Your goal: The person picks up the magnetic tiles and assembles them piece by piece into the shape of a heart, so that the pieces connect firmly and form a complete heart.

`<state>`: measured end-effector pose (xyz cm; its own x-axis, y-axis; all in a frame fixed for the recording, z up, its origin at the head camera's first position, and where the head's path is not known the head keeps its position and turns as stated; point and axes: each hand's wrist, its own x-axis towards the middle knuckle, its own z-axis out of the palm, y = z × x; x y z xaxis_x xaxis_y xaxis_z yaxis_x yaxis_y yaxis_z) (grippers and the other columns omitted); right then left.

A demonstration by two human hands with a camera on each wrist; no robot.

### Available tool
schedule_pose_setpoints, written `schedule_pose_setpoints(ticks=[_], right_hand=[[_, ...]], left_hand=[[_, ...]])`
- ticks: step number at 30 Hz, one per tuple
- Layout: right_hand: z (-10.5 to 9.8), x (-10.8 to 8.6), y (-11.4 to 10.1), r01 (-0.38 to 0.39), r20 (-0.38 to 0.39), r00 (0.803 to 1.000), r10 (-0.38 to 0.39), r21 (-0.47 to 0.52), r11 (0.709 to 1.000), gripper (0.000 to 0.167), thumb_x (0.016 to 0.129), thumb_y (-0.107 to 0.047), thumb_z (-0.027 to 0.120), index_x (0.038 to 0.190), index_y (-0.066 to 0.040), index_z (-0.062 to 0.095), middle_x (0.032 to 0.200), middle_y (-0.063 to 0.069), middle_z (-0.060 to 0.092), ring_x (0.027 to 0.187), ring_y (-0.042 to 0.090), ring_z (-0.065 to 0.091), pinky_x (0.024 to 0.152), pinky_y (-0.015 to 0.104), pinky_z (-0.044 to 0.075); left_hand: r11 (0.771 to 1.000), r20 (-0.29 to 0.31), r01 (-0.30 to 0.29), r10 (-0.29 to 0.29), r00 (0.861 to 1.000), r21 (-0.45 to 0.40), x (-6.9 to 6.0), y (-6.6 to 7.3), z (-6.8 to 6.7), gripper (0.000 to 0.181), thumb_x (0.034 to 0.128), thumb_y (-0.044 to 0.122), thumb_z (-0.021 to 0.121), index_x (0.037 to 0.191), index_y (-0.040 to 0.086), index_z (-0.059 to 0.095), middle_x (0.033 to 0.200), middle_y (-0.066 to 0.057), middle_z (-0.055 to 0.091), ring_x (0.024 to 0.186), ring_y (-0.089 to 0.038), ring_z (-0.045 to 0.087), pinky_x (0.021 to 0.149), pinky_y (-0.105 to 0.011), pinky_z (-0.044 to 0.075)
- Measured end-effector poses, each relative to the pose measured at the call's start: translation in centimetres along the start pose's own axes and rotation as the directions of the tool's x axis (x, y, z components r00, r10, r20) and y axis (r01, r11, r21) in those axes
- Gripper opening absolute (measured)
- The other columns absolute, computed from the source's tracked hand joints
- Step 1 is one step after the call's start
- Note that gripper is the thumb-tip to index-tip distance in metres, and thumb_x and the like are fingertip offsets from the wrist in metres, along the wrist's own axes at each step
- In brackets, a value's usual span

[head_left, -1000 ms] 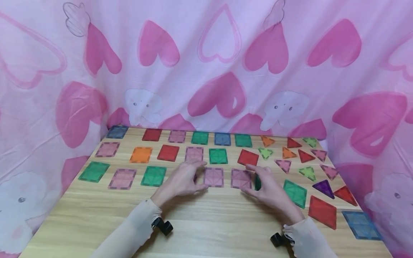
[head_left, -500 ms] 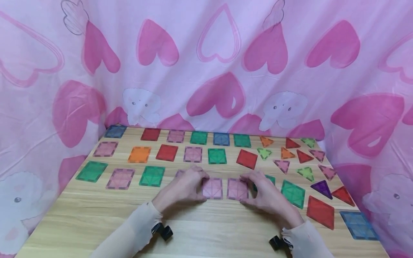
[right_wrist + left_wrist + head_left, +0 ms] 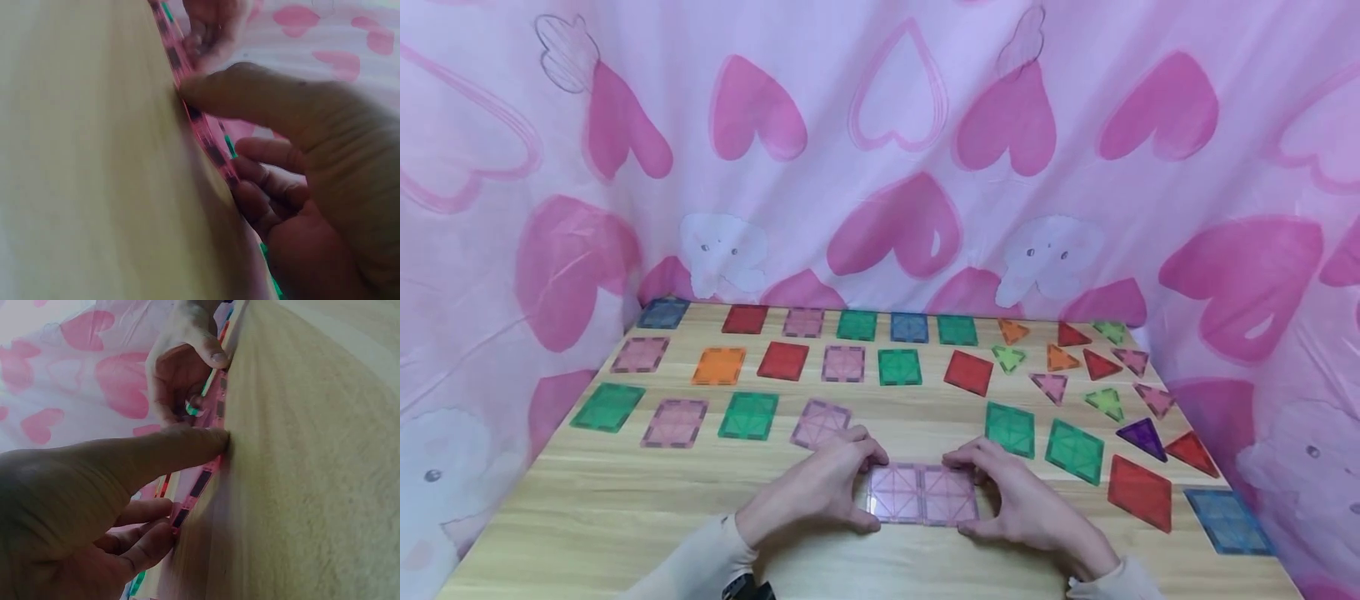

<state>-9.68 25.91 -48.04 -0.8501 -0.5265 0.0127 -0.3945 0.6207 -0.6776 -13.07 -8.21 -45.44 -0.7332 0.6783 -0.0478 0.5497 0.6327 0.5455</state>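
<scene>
Lower centre, our left hand (image 3: 827, 486) and right hand (image 3: 1021, 496) pinch two pink magnetic squares (image 3: 895, 493), seemingly joining them; next calls for aligned edges.

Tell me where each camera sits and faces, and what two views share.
Head: on the head, facing forward and down at two pink square tiles and the table, with curtain behind; left hand, right hand and sleeves show.
Left wrist: on that wrist, facing the left hand's grip; right hand shows beyond.
Right wrist: on that wrist, facing the right hand's grip; left hand shows beyond.
Both wrist views share these tiles and hands.
</scene>
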Motion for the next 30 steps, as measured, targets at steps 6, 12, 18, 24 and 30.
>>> schedule_pose_setpoints(ticks=[6,12,18,24,30], right_hand=[[0.4,-0.1,0.3,0.024,0.010,1.000,-0.025,0.008,1.000,0.076,0.087,-0.049,0.097,0.152,-0.033,0.061,0.144,-0.017,0.057,0.126,0.009,0.058,0.113,0.034,0.054],[-0.4,-0.4,0.6,0.015,0.004,1.000,-0.015,0.019,1.000,0.079,0.086,-0.049,0.097,0.153,-0.029,0.061,0.142,-0.013,0.056,0.122,0.009,0.059,0.106,0.030,0.056],[-0.8,-0.5,1.3,0.009,-0.024,1.000,-0.007,0.068,0.998,0.075,0.083,-0.045,0.100,0.147,-0.026,0.066,0.127,-0.005,0.058,0.102,0.011,0.059,0.088,0.025,0.054],[-0.7,-0.2,1.5,-0.019,-0.035,0.999,0.022,0.103,0.995,0.069,0.080,-0.046,0.101,0.139,-0.027,0.069,0.118,-0.003,0.059,0.095,0.011,0.061,0.080,0.024,0.054],[-0.6,0.1,1.5,-0.065,-0.048,0.996,0.071,0.114,0.991,0.069,0.079,-0.047,0.102,0.138,-0.027,0.070,0.118,-0.003,0.059,0.092,0.011,0.061,0.077,0.024,0.055]], left_hand=[[0.997,0.041,0.038,-0.036,0.999,-0.063,0.4,-0.3,-0.4,0.077,0.0693,0.049,0.106,0.133,0.018,0.074,0.120,0.010,0.064,0.104,-0.004,0.058,0.099,-0.029,0.058],[0.987,-0.096,0.020,-0.036,0.995,-0.157,3.6,-2.2,-3.1,0.079,0.0808,0.045,0.101,0.148,0.018,0.069,0.137,0.001,0.070,0.122,-0.016,0.066,0.106,-0.044,0.059],[0.996,-0.262,-0.037,0.015,0.965,-0.078,8.5,-5.1,-4.1,0.076,0.0894,0.036,0.097,0.153,0.009,0.065,0.149,-0.010,0.064,0.121,-0.030,0.067,0.101,-0.049,0.059],[0.997,-0.262,-0.077,0.078,0.962,0.014,10.8,-7.3,-3.0,0.065,0.0945,0.033,0.092,0.146,0.000,0.069,0.150,-0.015,0.066,0.136,-0.035,0.063,0.119,-0.054,0.050],[0.980,-0.321,-0.157,0.189,0.928,0.122,12.3,-10.4,-1.2,0.040,0.0977,0.035,0.088,0.127,0.008,0.082,0.137,-0.008,0.074,0.127,-0.030,0.069,0.114,-0.054,0.050]])
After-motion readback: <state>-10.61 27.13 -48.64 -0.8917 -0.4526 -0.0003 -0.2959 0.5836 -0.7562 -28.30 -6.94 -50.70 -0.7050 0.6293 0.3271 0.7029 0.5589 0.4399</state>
